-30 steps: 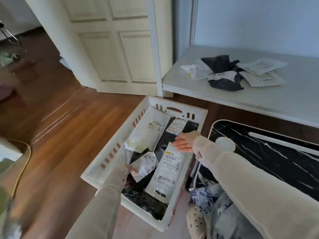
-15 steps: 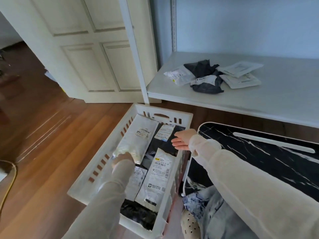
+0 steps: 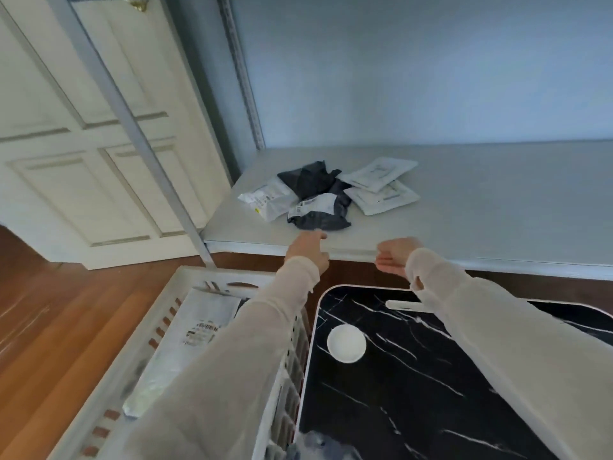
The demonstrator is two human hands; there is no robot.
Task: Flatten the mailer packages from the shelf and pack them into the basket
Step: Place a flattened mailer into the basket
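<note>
Dark mailer [image 3: 313,182] lies crumpled on shelf [image 3: 497,210], near its front-left corner. White mailers [image 3: 381,197] lie on shelf on both sides of it, touching it. Left hand [image 3: 306,249] over shelf front edge, fingers stretched out, holds nothing; fingertips at near edge of dark mailer, contact cannot tell. Right hand [image 3: 394,257] at shelf front edge, further right, fingers curled in, holds nothing. Basket [image 3: 172,298] on floor below shelf front-left corner, packed white mailer [image 3: 199,323] lying inside.
</note>
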